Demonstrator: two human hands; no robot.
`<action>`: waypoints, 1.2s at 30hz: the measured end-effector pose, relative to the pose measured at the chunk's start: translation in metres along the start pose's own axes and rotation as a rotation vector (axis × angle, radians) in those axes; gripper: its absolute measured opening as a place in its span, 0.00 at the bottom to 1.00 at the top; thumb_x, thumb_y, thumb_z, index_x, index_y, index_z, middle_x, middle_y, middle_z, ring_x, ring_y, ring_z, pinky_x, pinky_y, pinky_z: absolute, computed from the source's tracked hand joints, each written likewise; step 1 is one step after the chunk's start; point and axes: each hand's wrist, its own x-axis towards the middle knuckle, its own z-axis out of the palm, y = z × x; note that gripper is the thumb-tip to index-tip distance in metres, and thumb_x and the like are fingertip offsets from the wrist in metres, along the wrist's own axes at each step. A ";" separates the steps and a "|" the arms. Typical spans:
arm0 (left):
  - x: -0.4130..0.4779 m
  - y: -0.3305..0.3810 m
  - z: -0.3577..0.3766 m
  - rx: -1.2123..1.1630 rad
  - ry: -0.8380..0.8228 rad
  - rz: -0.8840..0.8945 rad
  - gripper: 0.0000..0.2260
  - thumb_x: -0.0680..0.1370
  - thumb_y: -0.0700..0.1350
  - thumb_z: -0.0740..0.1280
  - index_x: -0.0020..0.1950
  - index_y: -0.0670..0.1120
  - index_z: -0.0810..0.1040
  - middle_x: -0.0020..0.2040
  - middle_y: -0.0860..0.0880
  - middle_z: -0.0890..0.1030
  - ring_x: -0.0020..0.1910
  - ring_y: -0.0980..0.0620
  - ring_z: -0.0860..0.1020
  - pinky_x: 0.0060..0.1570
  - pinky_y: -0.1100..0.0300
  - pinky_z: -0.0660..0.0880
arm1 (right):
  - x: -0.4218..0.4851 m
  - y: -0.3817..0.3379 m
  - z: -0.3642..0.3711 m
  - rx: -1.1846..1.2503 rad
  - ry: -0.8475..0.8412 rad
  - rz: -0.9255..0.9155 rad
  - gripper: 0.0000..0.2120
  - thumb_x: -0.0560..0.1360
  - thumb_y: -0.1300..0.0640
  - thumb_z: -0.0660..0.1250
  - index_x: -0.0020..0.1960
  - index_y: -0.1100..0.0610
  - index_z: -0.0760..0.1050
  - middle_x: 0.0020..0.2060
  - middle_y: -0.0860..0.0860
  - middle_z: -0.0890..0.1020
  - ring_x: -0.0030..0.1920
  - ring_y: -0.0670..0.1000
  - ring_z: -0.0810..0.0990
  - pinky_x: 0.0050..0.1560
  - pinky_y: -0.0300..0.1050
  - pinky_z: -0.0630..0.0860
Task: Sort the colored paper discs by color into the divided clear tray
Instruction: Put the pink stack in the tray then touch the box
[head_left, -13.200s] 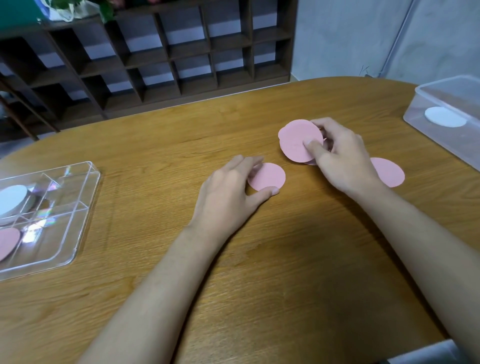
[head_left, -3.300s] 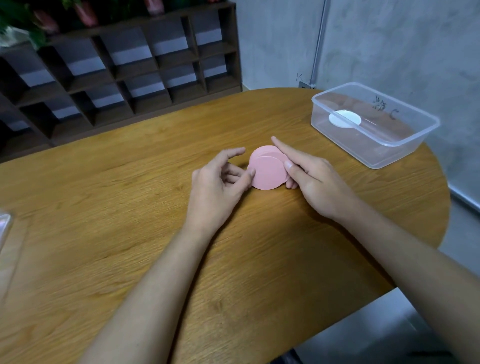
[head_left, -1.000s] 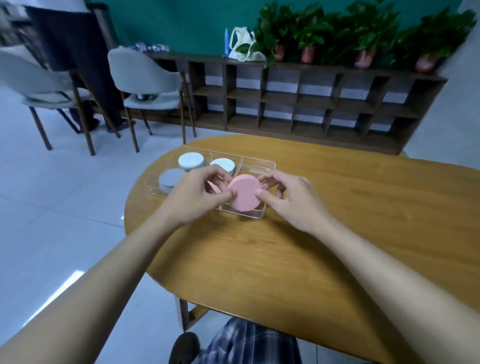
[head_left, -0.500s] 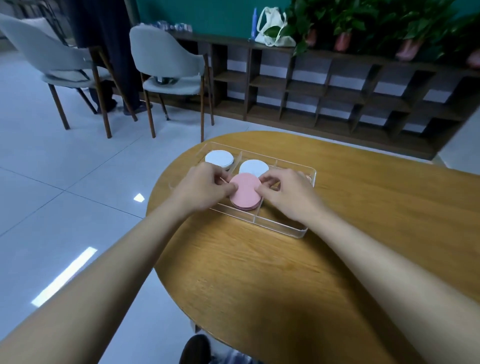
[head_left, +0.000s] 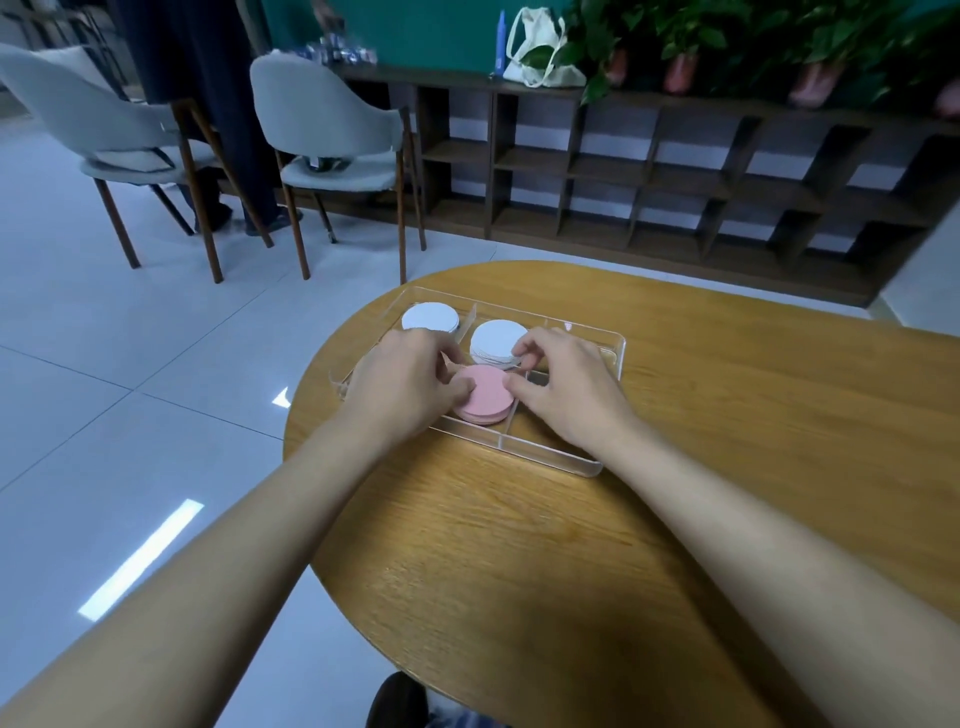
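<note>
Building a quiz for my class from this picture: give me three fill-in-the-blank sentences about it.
The near stack between the left hand and right hand is ____. The far stack nearest the right hand is ____. The clear tray stands on a ____ table.
Missing: pink, white, wooden.

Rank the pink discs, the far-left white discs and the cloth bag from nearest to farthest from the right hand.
1. Pink discs, touching the thumb of the right hand.
2. Far-left white discs, in the tray's back corner.
3. Cloth bag, on the far shelf.
</note>
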 end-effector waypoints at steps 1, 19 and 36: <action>-0.002 0.003 -0.001 -0.002 0.013 0.026 0.08 0.75 0.53 0.74 0.52 0.54 0.84 0.42 0.55 0.83 0.45 0.54 0.79 0.38 0.58 0.70 | -0.003 0.001 -0.005 0.012 0.019 -0.014 0.11 0.75 0.50 0.73 0.56 0.49 0.78 0.46 0.43 0.81 0.49 0.45 0.78 0.53 0.49 0.77; -0.037 0.227 0.069 -0.076 -0.308 0.594 0.24 0.77 0.60 0.73 0.71 0.53 0.77 0.62 0.52 0.80 0.59 0.54 0.79 0.61 0.59 0.73 | -0.176 0.125 -0.208 -0.053 0.287 0.174 0.10 0.75 0.55 0.76 0.55 0.49 0.81 0.43 0.44 0.82 0.39 0.50 0.78 0.51 0.44 0.76; -0.080 0.438 0.232 0.003 -0.641 0.733 0.42 0.77 0.70 0.65 0.85 0.52 0.57 0.85 0.53 0.53 0.84 0.51 0.53 0.82 0.50 0.54 | -0.345 0.267 -0.391 -0.210 0.457 0.500 0.11 0.76 0.57 0.75 0.58 0.51 0.83 0.47 0.47 0.85 0.45 0.50 0.81 0.52 0.39 0.75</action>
